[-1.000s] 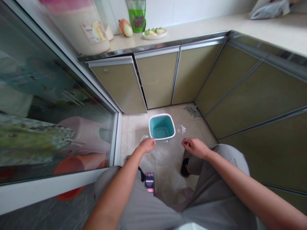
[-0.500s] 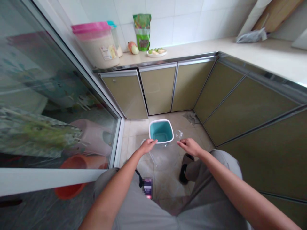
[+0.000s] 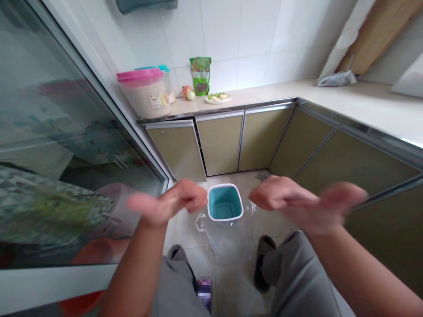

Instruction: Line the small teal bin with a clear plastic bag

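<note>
A teal trash bin (image 3: 225, 202) with a white rim stands upright on the tiled floor between my hands. A clear plastic bag (image 3: 229, 242) spreads from its near side, with a loop handle out to each side; how far it goes around the bin is hard to see. My left hand (image 3: 170, 201) is raised at the bin's left, thumb stretched outward, fingers bent and nothing in them. On the right, my right hand (image 3: 304, 202) is lifted likewise, thumb out, blurred and holding nothing. Both hands are apart from the bag handles.
Low cabinets (image 3: 220, 143) line the back and right. On the counter (image 3: 257, 90) stand a pink-lidded container (image 3: 145, 94), a green pouch (image 3: 200, 75), onions (image 3: 189, 92) and a plate of cut food (image 3: 218, 97). A glass door (image 3: 82, 132) borders the left. My slippered foot (image 3: 263, 264) is near the bag.
Both hands have come up and apart from beside the bag's handles, thumbs swinging outward. The bag's loops now lie loose at the bin's sides. My view has tilted up a little.
</note>
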Demonstrator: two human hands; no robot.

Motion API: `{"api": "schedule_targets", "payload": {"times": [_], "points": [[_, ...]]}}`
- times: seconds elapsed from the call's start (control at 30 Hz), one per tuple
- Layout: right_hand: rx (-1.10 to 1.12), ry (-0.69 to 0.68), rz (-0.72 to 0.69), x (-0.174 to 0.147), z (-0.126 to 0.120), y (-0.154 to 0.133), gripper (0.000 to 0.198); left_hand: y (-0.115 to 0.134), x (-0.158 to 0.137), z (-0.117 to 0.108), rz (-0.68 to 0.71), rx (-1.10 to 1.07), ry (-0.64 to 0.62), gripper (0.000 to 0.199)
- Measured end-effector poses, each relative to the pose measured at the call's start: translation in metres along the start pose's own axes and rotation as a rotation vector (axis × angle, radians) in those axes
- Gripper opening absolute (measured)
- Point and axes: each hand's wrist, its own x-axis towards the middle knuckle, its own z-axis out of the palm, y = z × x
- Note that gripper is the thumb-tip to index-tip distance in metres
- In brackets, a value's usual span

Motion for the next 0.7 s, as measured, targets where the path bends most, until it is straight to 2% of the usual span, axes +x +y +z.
{"api": "schedule_targets", "payload": {"times": [0.07, 0.13, 0.17, 0.23, 0.3, 0.43, 0.53, 0.63, 0.7], "points": [[0.066, -0.006, 0.219, 0.025, -0.026, 0.052, 0.082, -0.038, 0.052, -0.022, -0.079, -0.212, 0.048, 0.086], [0.107, 0.137, 0.457, 0.046, -0.055, 0.102, 0.08, -0.077, 0.093, -0.042, -0.191, -0.349, 0.131, 0.084], [0.134, 0.173, 0.537, 0.052, -0.068, 0.122, 0.079, -0.093, 0.106, -0.049, -0.247, -0.389, 0.171, 0.083], [0.185, 0.233, 0.607, 0.056, -0.087, 0.148, 0.079, -0.115, 0.115, -0.059, -0.313, -0.457, 0.205, 0.082], [0.216, 0.268, 0.597, 0.054, -0.098, 0.16, 0.078, -0.123, 0.112, -0.063, -0.325, -0.497, 0.213, 0.083], [0.206, 0.3, 0.547, 0.05, -0.103, 0.161, 0.076, -0.118, 0.1, -0.061, -0.321, -0.452, 0.261, 0.079], [0.128, 0.325, 0.493, 0.038, -0.095, 0.17, 0.07, -0.125, 0.083, -0.053, -0.296, -0.261, 0.384, 0.058], [-0.118, 0.38, 0.476, 0.0, -0.081, 0.201, 0.056, -0.156, 0.043, -0.038, -0.317, -0.113, 0.507, 0.035], [-0.438, 0.371, 0.58, -0.035, -0.07, 0.232, 0.046, -0.186, 0.007, -0.026, -0.439, -0.052, 0.572, 0.032]]}}
